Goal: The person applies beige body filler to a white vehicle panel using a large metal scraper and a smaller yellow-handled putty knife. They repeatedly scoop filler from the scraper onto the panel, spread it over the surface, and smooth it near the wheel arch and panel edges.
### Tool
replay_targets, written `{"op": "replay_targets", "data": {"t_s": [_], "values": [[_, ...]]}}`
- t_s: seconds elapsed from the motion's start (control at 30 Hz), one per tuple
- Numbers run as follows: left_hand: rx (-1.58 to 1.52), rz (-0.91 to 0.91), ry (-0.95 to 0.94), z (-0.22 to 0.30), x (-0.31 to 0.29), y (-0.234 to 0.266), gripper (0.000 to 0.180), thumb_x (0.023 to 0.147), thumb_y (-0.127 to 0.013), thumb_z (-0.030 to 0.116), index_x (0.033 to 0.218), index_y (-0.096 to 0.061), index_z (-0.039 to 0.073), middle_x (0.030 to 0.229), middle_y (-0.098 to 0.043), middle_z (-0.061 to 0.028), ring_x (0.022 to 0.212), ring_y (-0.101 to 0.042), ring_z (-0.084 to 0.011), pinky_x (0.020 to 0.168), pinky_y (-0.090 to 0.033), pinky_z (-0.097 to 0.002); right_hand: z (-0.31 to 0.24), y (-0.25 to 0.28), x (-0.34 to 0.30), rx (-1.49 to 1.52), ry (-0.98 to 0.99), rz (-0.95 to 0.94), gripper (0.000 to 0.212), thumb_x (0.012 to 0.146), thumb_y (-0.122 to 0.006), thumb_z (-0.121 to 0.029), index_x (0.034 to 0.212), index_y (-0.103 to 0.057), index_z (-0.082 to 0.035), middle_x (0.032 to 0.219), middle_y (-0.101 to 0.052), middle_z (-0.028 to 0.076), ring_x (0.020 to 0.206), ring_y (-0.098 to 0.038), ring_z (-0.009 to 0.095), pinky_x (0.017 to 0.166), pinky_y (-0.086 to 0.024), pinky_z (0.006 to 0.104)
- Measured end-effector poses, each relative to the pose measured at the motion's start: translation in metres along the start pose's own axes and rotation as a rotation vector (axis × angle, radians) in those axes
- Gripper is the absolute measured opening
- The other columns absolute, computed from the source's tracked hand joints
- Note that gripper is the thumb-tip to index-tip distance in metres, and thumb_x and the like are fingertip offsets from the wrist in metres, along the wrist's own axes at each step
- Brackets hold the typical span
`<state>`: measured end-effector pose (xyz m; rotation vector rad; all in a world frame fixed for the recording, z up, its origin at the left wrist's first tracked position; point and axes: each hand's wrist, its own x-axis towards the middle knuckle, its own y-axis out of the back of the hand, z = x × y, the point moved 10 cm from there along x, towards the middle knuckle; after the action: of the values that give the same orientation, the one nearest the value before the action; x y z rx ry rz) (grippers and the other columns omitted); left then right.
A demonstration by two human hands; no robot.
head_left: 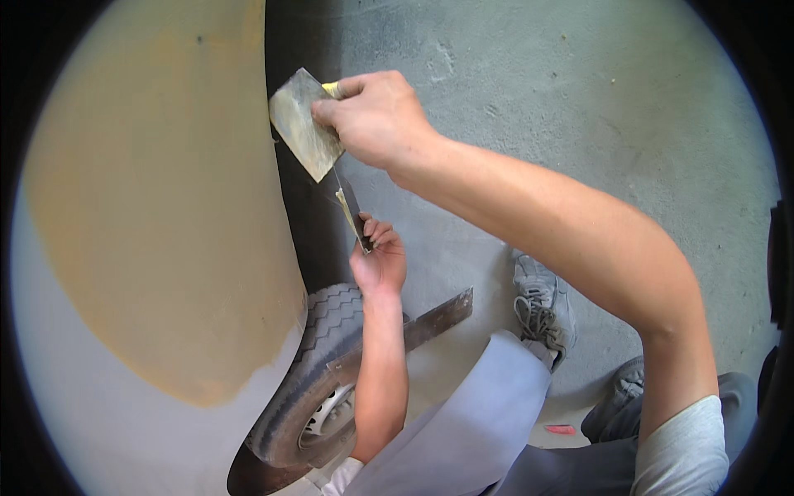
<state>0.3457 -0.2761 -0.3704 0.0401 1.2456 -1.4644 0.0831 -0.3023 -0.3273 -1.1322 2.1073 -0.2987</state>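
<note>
The person's bare right arm enters from the lower right, bends at the elbow and reaches across to the left. Its right hand (376, 117) pinches a flat, squarish grey scraper plate smeared with cream-yellow paste (299, 124) between thumb and fingers, the plate tilted with one corner pointing down. A bit of bright yellow (331, 88) shows beside the fingertips. Below it, the left forearm rises almost upright from the lower edge; the left hand (380, 255) curls its fingers around the lower end of a thin, dark, narrow-looking plate (351, 211), which slants up toward the scraper and carries cream paste along its side. Whether the two plates touch cannot be told.

Left of both hands stands a large, curved grey panel with a broad tan patch (165, 207); its edge is just beside the scraper's corner. Below the left hand, partly behind that forearm, are a black treaded tyre (327, 331) and a rusty, flat metal strip (442, 318). Right of the left hand, a grey laced shoe (539, 306) rests on the grey concrete floor (529, 91).
</note>
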Motion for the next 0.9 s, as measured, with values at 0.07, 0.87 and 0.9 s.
{"op": "replay_targets", "data": {"t_s": [0.07, 0.87, 0.9], "values": [[0.003, -0.003, -0.016, 0.002, -0.002, 0.001, 0.017, 0.096, -0.052, 0.0, 0.112, -0.056, 0.002, 0.083, -0.05, -0.0018, 0.076, -0.049, -0.0132, 0.068, -0.049, -0.023, 0.012, -0.006, -0.016, -0.001, -0.026, -0.003, 0.029, 0.081, -0.069, -0.022, 0.1, -0.079, -0.004, 0.091, -0.075, 0.023, 0.092, -0.074, 0.033, 0.088, -0.057, 0.0386], [-0.103, -0.041, -0.038, 0.002, -0.022, -0.009, 0.016, 0.097, -0.055, 0.006, 0.111, -0.054, -0.001, 0.073, -0.05, -0.0023, 0.066, -0.047, -0.0121, 0.061, -0.049, -0.0216, 0.051, 0.042, -0.024, -0.432, -0.078, -0.064, 0.031, 0.08, -0.07, -0.03, 0.103, -0.081, -0.012, 0.092, -0.077, 0.013, 0.087, -0.075, 0.026, 0.081, -0.059, 0.0372], [-0.121, -0.042, -0.011, -0.005, -0.027, -0.003, 0.017, 0.096, -0.055, 0.006, 0.112, -0.055, -0.001, 0.074, -0.05, -0.002, 0.067, -0.047, -0.0124, 0.062, -0.049, -0.0222, 0.045, 0.032, -0.021, -0.307, -0.063, -0.082, 0.034, 0.081, -0.071, -0.033, 0.104, -0.081, -0.011, 0.092, -0.077, 0.013, 0.085, -0.075, 0.025, 0.08, -0.059, 0.0367]]}}
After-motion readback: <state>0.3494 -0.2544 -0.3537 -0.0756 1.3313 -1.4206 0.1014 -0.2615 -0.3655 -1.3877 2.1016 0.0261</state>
